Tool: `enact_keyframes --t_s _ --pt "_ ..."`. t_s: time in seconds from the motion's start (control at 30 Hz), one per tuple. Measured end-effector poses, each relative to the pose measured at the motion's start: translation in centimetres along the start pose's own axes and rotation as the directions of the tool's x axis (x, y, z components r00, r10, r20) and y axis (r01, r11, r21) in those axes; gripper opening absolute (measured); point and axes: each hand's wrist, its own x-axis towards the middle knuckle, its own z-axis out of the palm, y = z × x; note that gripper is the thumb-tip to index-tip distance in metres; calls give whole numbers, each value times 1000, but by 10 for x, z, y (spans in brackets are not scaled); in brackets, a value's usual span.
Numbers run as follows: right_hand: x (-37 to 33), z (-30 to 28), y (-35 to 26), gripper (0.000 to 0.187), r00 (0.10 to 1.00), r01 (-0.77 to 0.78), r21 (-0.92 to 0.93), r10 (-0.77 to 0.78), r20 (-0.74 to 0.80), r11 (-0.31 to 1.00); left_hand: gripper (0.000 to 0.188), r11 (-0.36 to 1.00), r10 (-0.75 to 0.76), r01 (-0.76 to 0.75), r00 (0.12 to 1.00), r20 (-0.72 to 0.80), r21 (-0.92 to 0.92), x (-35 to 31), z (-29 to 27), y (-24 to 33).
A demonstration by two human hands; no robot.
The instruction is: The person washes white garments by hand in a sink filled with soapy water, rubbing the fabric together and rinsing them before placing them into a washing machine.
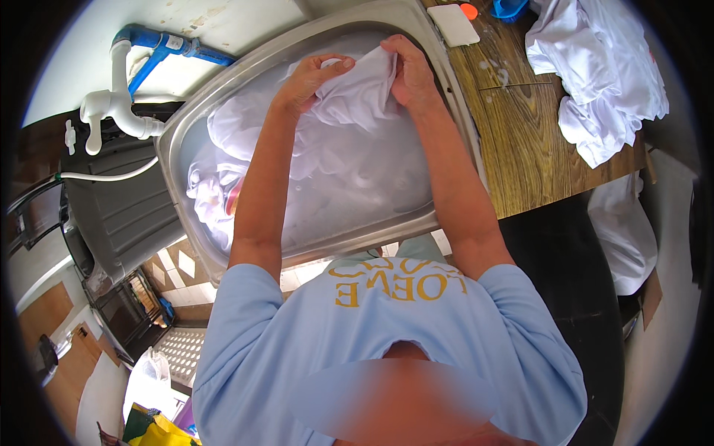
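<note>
Over the far end of a metal sink (455, 104), I hold up a gathered white cloth (355, 95) between both hands. My left hand (311, 80) is closed on its left side, with the thumb lying toward the middle. On the other side, my right hand (411, 73) pinches the upper right edge, and the cloth hangs slightly stretched between them. Its lower folds run down into cloudy, greyish water. More wet white fabric (236, 130) bunches along the sink's left side, and a piece with a reddish patch (232, 199) sits beside my left forearm.
A wood-patterned counter (520, 149) borders the sink on the right, bearing a heap of white cloth (595, 67), a white flat block (454, 24), an orange cap (468, 11) and a blue brush-like item (509, 7). White and blue pipes (115, 104) stand at left.
</note>
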Motion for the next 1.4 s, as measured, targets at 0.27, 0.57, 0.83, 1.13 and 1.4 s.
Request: enact_keyframes --t_s 0.27,0.57,0.83,1.13,1.4 --pt "-2 6 5 11 1000 -26 82 26 5 996 30 996 42 -49 995 -92 -72 -12 15 0" --pt "1 0 14 8 997 -70 114 66 40 991 32 980 -8 -20 990 -141 -198 -20 15 -12" --pt "-3 9 14 10 996 -90 119 88 25 989 31 952 36 -95 979 -203 -290 -29 25 -14" --pt "3 11 34 27 999 -21 206 11 49 978 12 781 422 -596 724 -545 -188 21 113 13" --pt "-16 35 -23 31 959 119 95 -89 -270 988 14 254 866 -318 496 -68 913 64 163 -1"
